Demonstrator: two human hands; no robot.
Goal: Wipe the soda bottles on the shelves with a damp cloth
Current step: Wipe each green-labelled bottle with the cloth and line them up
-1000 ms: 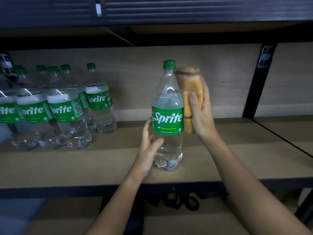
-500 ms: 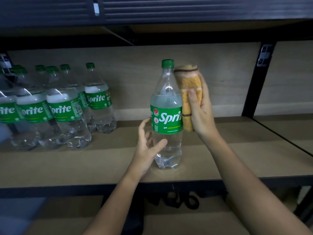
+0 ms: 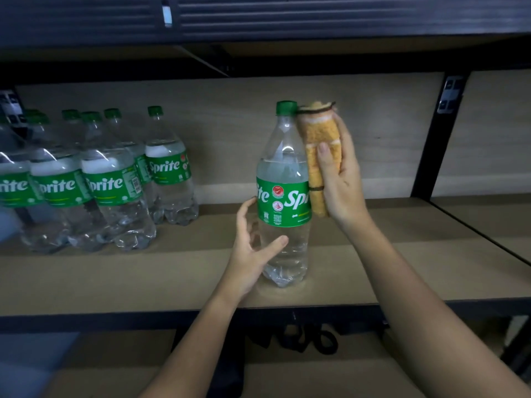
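While a single Sprite bottle (image 3: 283,193) is standing upright near the front edge of the wooden shelf (image 3: 402,271), it is being touched from both sides. The lower clear part of the bottle is being cupped loosely by the left hand (image 3: 253,251): the thumb is being laid across the front of the plastic, and the other fingers are being spread behind the bottle's left side, below the green label. A folded orange-yellow cloth (image 3: 317,156) is being gripped by the right hand (image 3: 342,179), with the thumb lying over the front of the cloth and the fingers curled round its far side. The cloth is being pressed against the bottle's right side, from just beside the green cap down to the label.

A group of other Sprite bottles (image 3: 94,182) is being kept upright at the left of the same shelf, packed close together and well apart from the single bottle. A black upright post (image 3: 431,156) is being seen at the right against the pale back panel (image 3: 230,133). On the lower level, a dark strap-like object (image 3: 301,338) is being partly shown; what it is cannot be told.
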